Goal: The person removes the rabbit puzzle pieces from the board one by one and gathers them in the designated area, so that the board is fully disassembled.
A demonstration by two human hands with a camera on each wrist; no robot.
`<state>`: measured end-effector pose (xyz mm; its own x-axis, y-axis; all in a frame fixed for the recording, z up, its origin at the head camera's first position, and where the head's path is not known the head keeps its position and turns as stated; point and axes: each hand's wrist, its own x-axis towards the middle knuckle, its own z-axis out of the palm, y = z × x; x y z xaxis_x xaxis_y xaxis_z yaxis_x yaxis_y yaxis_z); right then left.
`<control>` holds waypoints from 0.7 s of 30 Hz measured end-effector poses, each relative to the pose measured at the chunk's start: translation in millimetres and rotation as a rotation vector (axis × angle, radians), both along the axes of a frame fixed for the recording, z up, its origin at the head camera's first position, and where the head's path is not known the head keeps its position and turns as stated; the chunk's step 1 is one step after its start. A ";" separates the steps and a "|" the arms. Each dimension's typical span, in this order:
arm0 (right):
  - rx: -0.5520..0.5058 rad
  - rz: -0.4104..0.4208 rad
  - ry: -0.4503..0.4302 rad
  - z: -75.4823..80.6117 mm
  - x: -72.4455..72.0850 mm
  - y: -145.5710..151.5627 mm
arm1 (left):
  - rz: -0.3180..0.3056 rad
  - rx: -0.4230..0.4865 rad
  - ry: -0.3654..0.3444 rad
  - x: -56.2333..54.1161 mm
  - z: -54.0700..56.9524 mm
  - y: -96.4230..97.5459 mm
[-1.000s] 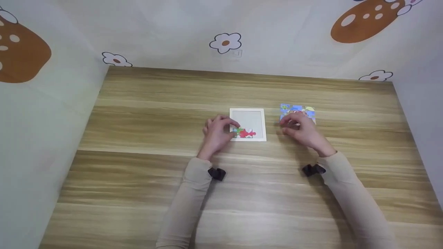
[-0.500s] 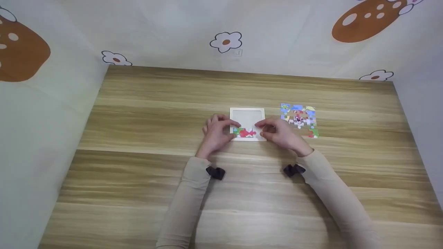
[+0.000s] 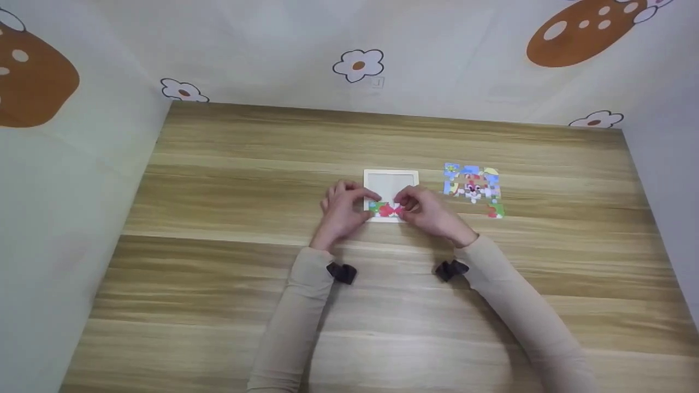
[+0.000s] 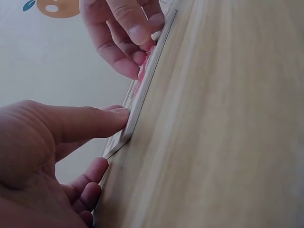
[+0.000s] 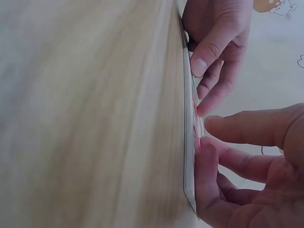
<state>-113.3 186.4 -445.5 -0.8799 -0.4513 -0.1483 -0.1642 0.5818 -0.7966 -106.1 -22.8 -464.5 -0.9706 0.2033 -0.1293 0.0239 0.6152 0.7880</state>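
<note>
A small white puzzle frame [image 3: 392, 172] lies on the wooden table, with green and red puzzle pieces [image 3: 385, 209] along its near side. My left hand [image 3: 343, 207] holds the frame at its left edge, the thumb [image 4: 116, 120] on the near rim. Curled over the near right part of the frame, my right hand [image 3: 428, 212] pinches a red puzzle piece [image 3: 399, 209] beside the other pieces; its fingertips partly cover that piece. In the right wrist view the fingers [image 5: 237, 126] of this hand sit low over the frame's rim.
To the right of the frame lie several puzzle pieces [image 3: 473, 189] set out as a picture with a cartoon face. A green and red corner piece [image 3: 496, 210] is at their near right. A pale wall [image 3: 262, 54] with flower prints rises behind the table [image 3: 246, 142].
My right hand has come left from the puzzle pieces on the table to the red piece in the frame, uncovering the cartoon picture. The left hand has stayed on the frame.
</note>
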 end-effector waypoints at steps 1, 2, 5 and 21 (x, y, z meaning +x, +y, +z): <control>-0.003 0.001 0.005 -0.3 -0.3 -0.4 | 0.000 0.002 -0.004 -0.2 -0.1 0.2; -0.007 0.002 0.011 -0.4 -0.5 -0.7 | 0.001 0.002 -0.008 -0.3 -0.2 0.4; -0.016 -0.001 0.020 -0.4 -0.8 -0.8 | 0.000 -0.001 -0.009 -0.7 -0.7 0.7; -0.168 -0.004 -0.039 -3.0 0.9 16.2 | -0.014 -0.012 -0.003 -1.6 -2.0 -0.3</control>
